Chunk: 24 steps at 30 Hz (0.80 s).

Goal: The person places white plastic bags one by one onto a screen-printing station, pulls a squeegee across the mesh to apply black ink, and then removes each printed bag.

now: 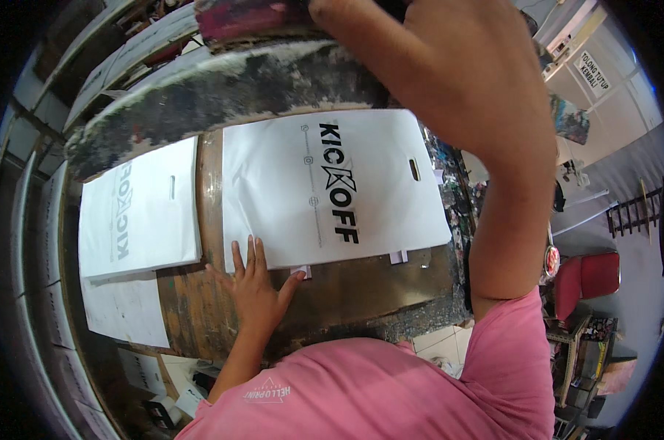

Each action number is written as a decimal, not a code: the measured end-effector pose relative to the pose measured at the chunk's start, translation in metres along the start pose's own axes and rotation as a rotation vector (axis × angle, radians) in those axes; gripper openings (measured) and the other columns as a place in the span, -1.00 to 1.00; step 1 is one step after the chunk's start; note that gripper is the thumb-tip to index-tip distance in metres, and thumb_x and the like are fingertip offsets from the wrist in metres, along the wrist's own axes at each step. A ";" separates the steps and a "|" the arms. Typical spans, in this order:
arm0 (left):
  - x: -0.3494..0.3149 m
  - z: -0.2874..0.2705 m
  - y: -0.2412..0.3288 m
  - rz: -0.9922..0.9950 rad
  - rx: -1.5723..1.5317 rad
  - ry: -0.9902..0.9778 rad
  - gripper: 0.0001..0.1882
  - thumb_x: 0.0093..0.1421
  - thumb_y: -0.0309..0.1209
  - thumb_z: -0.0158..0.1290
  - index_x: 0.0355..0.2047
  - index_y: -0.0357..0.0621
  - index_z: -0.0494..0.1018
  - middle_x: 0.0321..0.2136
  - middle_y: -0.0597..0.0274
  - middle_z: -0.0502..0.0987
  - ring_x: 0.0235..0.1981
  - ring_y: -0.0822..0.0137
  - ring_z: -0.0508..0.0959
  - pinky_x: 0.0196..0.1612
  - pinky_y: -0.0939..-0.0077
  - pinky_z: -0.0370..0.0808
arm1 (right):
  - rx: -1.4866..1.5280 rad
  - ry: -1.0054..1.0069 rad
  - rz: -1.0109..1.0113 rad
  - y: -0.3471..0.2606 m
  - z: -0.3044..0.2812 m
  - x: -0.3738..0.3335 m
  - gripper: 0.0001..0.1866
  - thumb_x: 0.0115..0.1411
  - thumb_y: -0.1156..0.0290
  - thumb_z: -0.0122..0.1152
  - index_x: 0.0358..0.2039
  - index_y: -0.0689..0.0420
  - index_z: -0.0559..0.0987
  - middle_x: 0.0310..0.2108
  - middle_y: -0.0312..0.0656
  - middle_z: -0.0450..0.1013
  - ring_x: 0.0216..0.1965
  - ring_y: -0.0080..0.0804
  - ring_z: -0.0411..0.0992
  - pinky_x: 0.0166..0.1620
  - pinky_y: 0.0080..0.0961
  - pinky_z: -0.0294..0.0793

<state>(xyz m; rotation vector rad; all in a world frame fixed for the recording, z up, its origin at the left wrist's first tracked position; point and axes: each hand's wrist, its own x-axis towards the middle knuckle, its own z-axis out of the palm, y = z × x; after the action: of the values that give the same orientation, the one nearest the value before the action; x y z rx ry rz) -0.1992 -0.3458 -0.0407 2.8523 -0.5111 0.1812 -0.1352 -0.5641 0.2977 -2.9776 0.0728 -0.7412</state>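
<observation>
In the head view, your left hand [255,282] lies flat in the lower middle of the frame, fingers spread, pressing on the near edge of the white printed bag [332,187] where it meets the worn brown table [361,290]. It pinches nothing; it only pins the bag down. That bag lies flat at the centre of the frame, its slot handle toward the right and the black print running across it.

Your right hand [457,66] is raised at the upper right, closed over the edge of the paint-caked screen frame [222,88], which is tilted up above the far edge of the bag. The fingers are hidden behind the frame, so how they curl cannot be told.

Keep the left palm flat and close to the bag's edge, so the sheet does not lift or slide while the frame hangs above it. Hold the frame clear of the fresh black print; a brush against it would likely smear.

At the left of the frame a second printed bag [137,209] lies just beside the first, with a plain white sheet [126,308] below it. A red chair [589,279] stands at the right.
</observation>
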 end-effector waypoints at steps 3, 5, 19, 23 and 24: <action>0.042 -0.040 0.018 0.074 -0.177 0.174 -0.21 0.14 0.06 0.22 0.16 -0.35 0.40 0.16 -0.01 0.48 0.35 -0.02 0.27 0.37 -0.45 -0.43 | 0.076 -0.072 0.035 0.009 0.000 0.015 -0.50 0.19 0.06 0.05 -0.62 0.27 0.53 -0.72 -0.02 0.41 -0.66 -0.15 0.39 -0.45 -0.28 0.37; 0.072 -0.061 0.025 0.042 -0.333 0.283 -0.40 0.15 -0.12 0.27 0.05 -0.34 0.51 0.09 -0.02 0.55 0.27 -0.02 0.40 0.40 -0.39 -0.34 | 0.137 -0.079 0.034 0.015 -0.003 0.021 -0.52 0.20 0.06 0.05 -0.59 0.27 0.54 -0.69 -0.01 0.42 -0.62 -0.13 0.40 -0.41 -0.26 0.38; 0.064 -0.079 -0.277 -0.260 -0.350 0.315 -0.46 0.13 -0.43 0.18 0.17 -0.15 0.49 0.13 -0.05 0.53 0.21 0.08 0.48 0.44 -0.02 -0.07 | 0.219 0.222 -0.275 0.034 0.034 -0.014 -0.58 0.22 0.08 0.12 -0.20 0.22 0.59 -0.35 0.11 0.55 -0.25 0.14 0.51 -0.06 -0.08 0.41; 0.072 -0.105 -0.405 -0.204 -0.260 0.304 -0.38 0.16 -0.32 0.20 0.25 -0.12 0.41 0.19 -0.22 0.44 0.28 0.00 0.39 0.35 0.00 0.20 | 0.168 0.387 -0.344 0.034 0.035 -0.023 -0.42 0.19 0.03 0.16 0.08 0.20 0.49 -0.24 0.24 0.54 -0.21 0.25 0.51 -0.07 -0.06 0.44; 0.087 -0.112 -0.387 -0.384 0.116 0.274 -0.31 0.16 -0.25 0.25 0.30 -0.10 0.35 0.21 -0.29 0.40 0.29 -0.06 0.36 0.33 0.16 0.26 | 0.189 0.336 -0.269 0.028 0.033 -0.028 -0.40 0.18 0.03 0.16 0.11 0.20 0.48 -0.22 0.25 0.53 -0.20 0.25 0.50 -0.08 -0.04 0.44</action>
<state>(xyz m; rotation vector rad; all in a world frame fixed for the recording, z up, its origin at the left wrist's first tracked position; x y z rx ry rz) 0.0110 0.0063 -0.0002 2.9014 0.1048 0.5331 -0.1447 -0.5886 0.2533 -2.6834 -0.3651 -1.1994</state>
